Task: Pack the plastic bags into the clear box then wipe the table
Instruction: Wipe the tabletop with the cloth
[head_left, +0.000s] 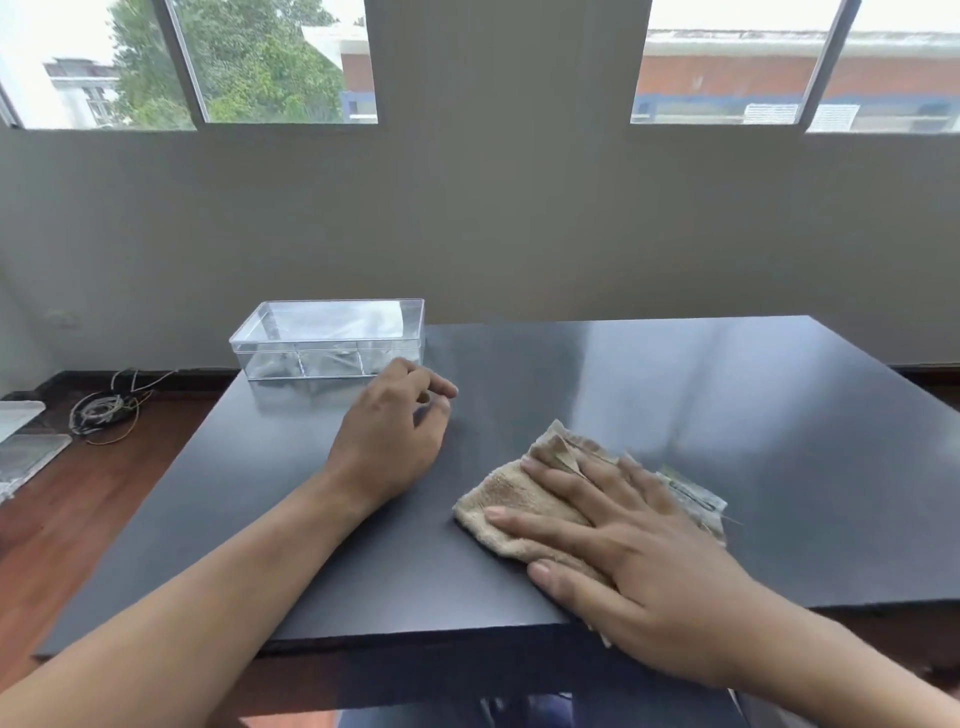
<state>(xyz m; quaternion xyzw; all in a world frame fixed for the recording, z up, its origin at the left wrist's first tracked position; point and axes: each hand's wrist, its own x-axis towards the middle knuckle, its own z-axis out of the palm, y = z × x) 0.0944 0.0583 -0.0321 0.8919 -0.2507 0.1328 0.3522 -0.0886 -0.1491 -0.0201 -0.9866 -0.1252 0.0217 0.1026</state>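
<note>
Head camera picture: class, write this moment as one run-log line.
stage: wiping | right hand: flat on cloth | left hand: resting on table, empty | clear box: far left corner, bags inside

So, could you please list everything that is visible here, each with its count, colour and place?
box: one, clear, far left corner of the table, lid on, clear bags dimly seen inside
cloth: one, beige, near middle of the table, under the right hand
table: one, black, glossy, centre of view
cables: one coil, dark and pale, on the floor at left
trays: two, clear, on the floor at far left, partly cut off
floor: brown wood, left of the table
windows: two, above the grey wall, trees and buildings outside
left hand: one, empty, fingers loosely curled, beside the box
right hand: one, flat on the cloth
</note>
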